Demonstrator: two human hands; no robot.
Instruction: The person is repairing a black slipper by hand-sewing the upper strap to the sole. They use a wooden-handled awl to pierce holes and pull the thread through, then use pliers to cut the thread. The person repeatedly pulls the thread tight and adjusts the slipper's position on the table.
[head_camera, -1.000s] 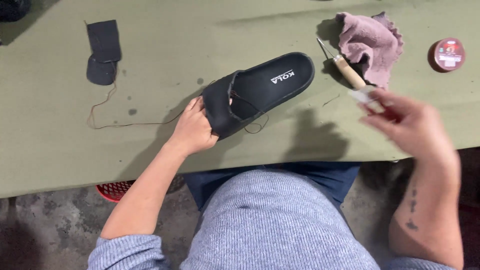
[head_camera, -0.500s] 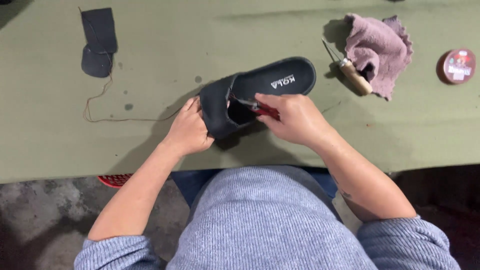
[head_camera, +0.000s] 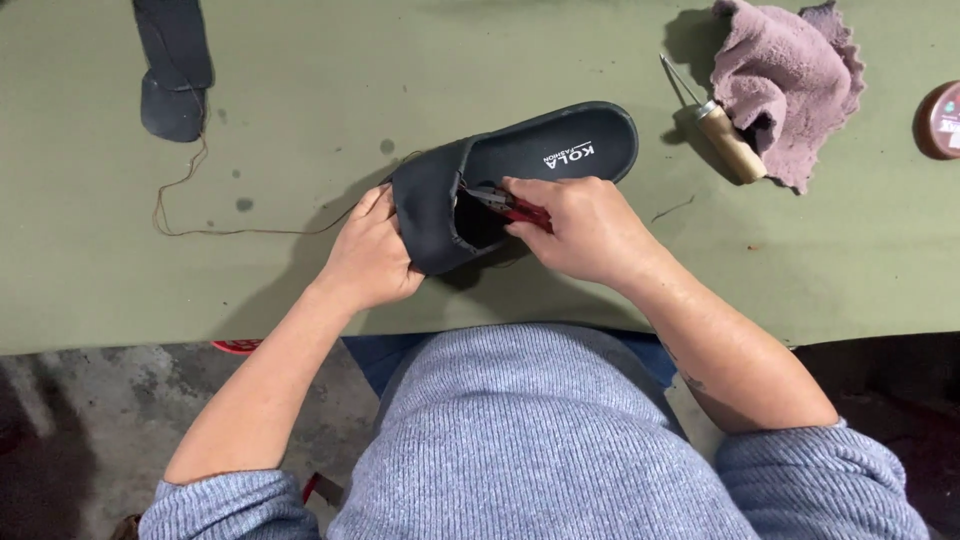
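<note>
The black slide sandal (head_camera: 520, 170) is lying near the front edge of the green worktable (head_camera: 420, 80), its toe pointing up and to the right, its wide strap toward the person. The left hand (head_camera: 372, 252) is cupping the outer side of that strap, fingers curled against the fabric and pinning the sandal in place. The right hand (head_camera: 585, 225) is closing tight around red-handled pliers (head_camera: 510, 205), and the metal nose of the tool is poking in under the strap's edge, right at the opening over the footbed. Whether the nose is biting on anything in there is impossible to tell; the strap's shadow is hiding it.

A thin brown thread (head_camera: 215, 215) is trailing away from the sandal to the left, looping across the table toward a dark cut piece of material (head_camera: 175, 75) lying well apart at the top left. To the upper right, a wooden-handled awl (head_camera: 722, 135) is resting with its handle tucked just under a crumpled mauve cloth (head_camera: 790, 85). A round reddish tin (head_camera: 942, 120) is sitting at the far right edge, partly cut off by the frame.
</note>
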